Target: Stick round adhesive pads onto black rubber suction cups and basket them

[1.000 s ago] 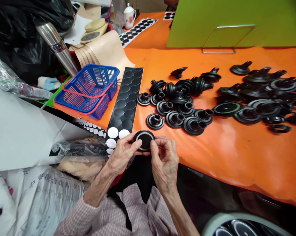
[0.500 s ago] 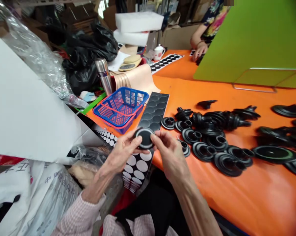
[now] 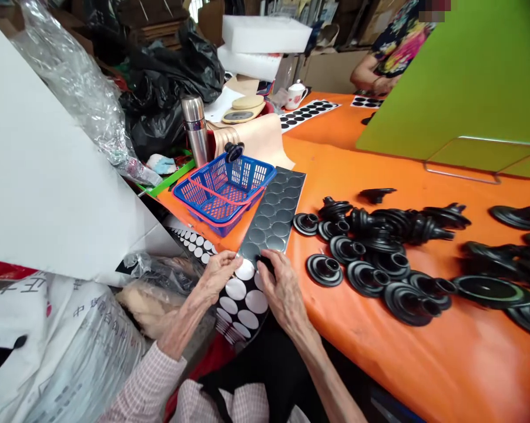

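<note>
Judging the sticker sheet (image 3: 271, 212), drooping off the table (image 3: 357, 346), light, floppy and easily creased, we'd hold its margins: our left hand (image 3: 218, 276) pinches its left edge; our right hand (image 3: 285, 288) sits opposite, grip unclear.

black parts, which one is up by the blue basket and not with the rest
The lone part at the far rim of the basket; whether it touches is unclear. The other parts are on the orange table.

Room along near edge of orange table (image 3: 423, 376); black parts (image 3: 379, 239) beyond, basket (image 3: 247, 171) left.
</note>
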Available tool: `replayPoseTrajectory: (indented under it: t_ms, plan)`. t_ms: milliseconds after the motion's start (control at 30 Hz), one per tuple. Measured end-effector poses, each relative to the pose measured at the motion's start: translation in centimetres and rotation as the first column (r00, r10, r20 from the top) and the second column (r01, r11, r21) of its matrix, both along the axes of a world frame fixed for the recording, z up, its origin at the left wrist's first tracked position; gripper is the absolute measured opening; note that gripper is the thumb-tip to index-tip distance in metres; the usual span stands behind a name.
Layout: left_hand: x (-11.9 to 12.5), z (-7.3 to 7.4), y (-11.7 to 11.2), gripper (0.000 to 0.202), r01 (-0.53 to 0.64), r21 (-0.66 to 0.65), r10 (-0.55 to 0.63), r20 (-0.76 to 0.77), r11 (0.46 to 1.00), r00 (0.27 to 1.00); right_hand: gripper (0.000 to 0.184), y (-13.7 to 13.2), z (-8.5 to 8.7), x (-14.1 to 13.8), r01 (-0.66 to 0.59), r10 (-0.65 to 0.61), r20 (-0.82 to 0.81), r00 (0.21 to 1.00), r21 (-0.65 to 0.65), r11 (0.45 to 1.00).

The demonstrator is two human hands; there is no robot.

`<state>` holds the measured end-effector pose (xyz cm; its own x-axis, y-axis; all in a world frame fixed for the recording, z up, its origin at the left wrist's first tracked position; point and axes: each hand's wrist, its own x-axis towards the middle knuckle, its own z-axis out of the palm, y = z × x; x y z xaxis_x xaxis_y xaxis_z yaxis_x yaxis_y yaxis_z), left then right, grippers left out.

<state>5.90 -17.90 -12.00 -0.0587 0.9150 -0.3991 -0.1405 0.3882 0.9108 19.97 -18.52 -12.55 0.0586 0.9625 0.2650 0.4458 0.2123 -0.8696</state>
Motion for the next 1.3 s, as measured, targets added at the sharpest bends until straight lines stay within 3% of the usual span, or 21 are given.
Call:
replayPoseTrajectory:
  t_ms: [67,200,333,500,633,767,833,900,1000,1067,1133,1200,1233,1300]
  plan:
    - [0.5,0.4,0.2,0.029,0.07,0.024,-0.071,0.074,0.997,0.995,0.026,-0.9,-1.1,-0.2,0.01,-0.01,0.06,0.998,0.007,1.0]
    - [0.5,1.2,0.1,0.021,0.156,0.095,-0.171,0.182,0.983,0.968,0.027,-0.3,-0.6,-0.6,0.047,-0.056,0.145,0.988,0.064,0.997]
    - [0.2,0.9,0.1,0.02,0.215,0.139,-0.238,0.169,0.967,0.957,0.025,0.1,-0.3,-0.4,0.028,-0.064,0.273,0.96,0.133,0.991]
    - [0.8,0.9,0.5,0.014,0.203,0.159,-0.223,0.118,0.966,0.968,0.027,-0.1,-1.2,-0.7,0.02,-0.161,0.436,0.886,0.31,0.95]
    - [1.2,1.1,0.9,0.019,0.218,0.164,-0.221,0.001,0.962,0.975,0.021,0.6,-1.8,-0.6,0.132,-0.311,0.341,0.887,0.457,0.88]
    - [1.0,1.8,0.7,0.024,0.155,0.167,-0.099,-0.302,0.974,0.948,0.021,1.1,-1.3,1.2,0.273,-0.432,0.253,0.866,0.484,0.831]
    - [1.2,2.4,0.1,0.025,0.051,0.225,0.052,-0.427,0.973,0.903,0.019,0.3,-0.8,2.2,0.301,-0.457,0.242,0.856,0.485,0.821]
    - [2.0,3.1,-0.5,0.027,0.067,0.213,0.033,-0.437,0.975,0.899,0.017,-1.4,-0.3,2.7,0.246,-0.406,0.256,0.877,0.486,0.838]
    - [4.2,3.7,-1.1,0.025,0.232,0.068,-0.215,-0.196,0.97,0.957,0.018,-4.5,0.2,2.7,0.099,-0.221,0.247,0.943,0.427,0.899]
    - [5.9,3.8,-1.3,0.02,0.269,0.031,-0.268,-0.048,0.963,0.962,0.017,-6.0,0.3,2.9,0.169,-0.216,0.129,0.968,0.303,0.938]
    - [7.5,3.9,-1.4,0.018,0.346,0.031,-0.345,-0.042,0.938,0.938,0.016,-6.8,0.2,3.8,0.321,-0.315,-0.081,0.946,0.082,0.943]
    - [9.0,3.9,-1.2,0.021,0.454,0.066,-0.432,-0.211,0.888,0.877,0.02,-7.1,0.3,5.3,0.401,-0.426,-0.282,0.86,-0.145,0.905]
    - [9.8,3.9,-1.0,0.023,0.464,0.099,-0.403,-0.357,0.88,0.842,0.025,-7.1,0.4,6.1,0.419,-0.472,-0.355,0.807,-0.217,0.881]
    - [11.2,3.6,-0.3,0.026,0.437,0.214,-0.219,-0.63,0.874,0.746,0.031,-7.2,0.6,7.7,0.462,-0.547,-0.434,0.716,-0.293,0.837]
